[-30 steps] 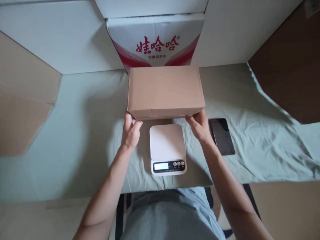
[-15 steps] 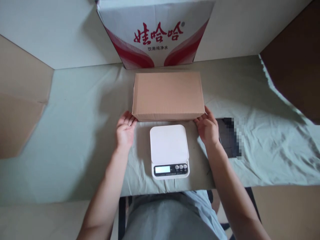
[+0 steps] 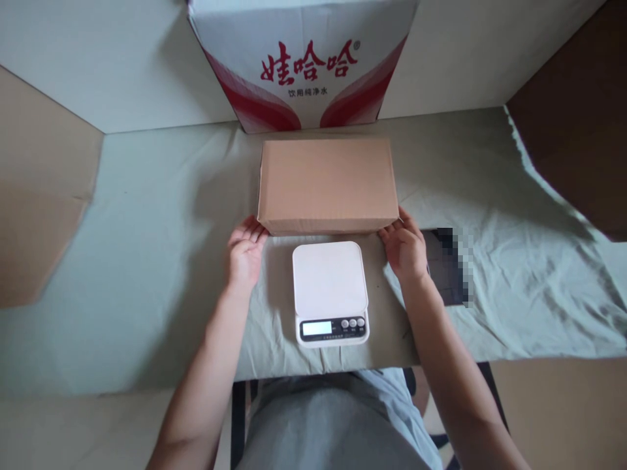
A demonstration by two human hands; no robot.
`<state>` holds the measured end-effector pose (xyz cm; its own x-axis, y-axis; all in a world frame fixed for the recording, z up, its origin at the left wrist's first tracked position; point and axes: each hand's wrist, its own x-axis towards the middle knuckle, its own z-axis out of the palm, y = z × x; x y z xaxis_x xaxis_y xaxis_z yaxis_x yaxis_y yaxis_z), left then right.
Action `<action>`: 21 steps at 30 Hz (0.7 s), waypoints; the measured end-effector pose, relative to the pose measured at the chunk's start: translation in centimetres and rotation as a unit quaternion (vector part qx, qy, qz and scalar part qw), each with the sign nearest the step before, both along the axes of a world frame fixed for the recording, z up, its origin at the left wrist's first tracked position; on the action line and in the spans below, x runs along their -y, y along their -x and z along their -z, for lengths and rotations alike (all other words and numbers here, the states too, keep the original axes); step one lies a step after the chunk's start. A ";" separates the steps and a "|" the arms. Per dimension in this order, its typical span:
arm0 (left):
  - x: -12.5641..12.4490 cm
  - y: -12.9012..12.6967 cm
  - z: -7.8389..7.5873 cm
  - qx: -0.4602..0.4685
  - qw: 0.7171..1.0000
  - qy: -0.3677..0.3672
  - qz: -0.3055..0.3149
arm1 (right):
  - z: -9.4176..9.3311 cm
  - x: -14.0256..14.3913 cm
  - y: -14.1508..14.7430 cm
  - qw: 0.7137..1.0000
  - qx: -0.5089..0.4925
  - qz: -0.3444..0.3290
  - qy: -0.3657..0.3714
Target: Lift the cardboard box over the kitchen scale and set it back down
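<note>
Head view: a brown cardboard box is seen lying on the pale green cloth. At the box's near left corner the left hand is placed, fingers spread and loose, fingertips touching the corner. Just in front of the box a white kitchen scale is set. At the box's near right corner the right hand is rested, fingers unclenched. Behind the box a red-and-white carton is stood.

My work surface is a table covered with a pale green cloth. On it rest a brown cardboard box, a white digital scale, a dark phone and a red-and-white printed carton.
</note>
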<state>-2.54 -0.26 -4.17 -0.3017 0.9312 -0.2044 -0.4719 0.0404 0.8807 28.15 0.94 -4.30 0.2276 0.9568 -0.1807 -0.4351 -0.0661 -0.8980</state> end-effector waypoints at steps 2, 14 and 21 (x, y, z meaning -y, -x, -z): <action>-0.2 0.1 -0.1 0.000 1.000 0.010 -0.003 | -0.2 0.0 0.0 1.000 0.007 -0.005 0.003; 0.5 -3.4 -6.3 -0.155 0.980 -0.081 0.096 | -6.3 1.8 2.1 0.987 0.112 -0.089 -0.075; 7.2 -2.8 -9.2 -0.146 0.982 -0.059 0.102 | -9.8 7.7 1.5 0.981 0.137 -0.103 -0.086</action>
<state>0.27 -7.48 5.08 -0.1360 0.9904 -0.0243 -0.1919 -0.0023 0.9814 26.61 -6.73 5.49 0.0444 0.9986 0.0278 -0.1681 0.0349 -0.9852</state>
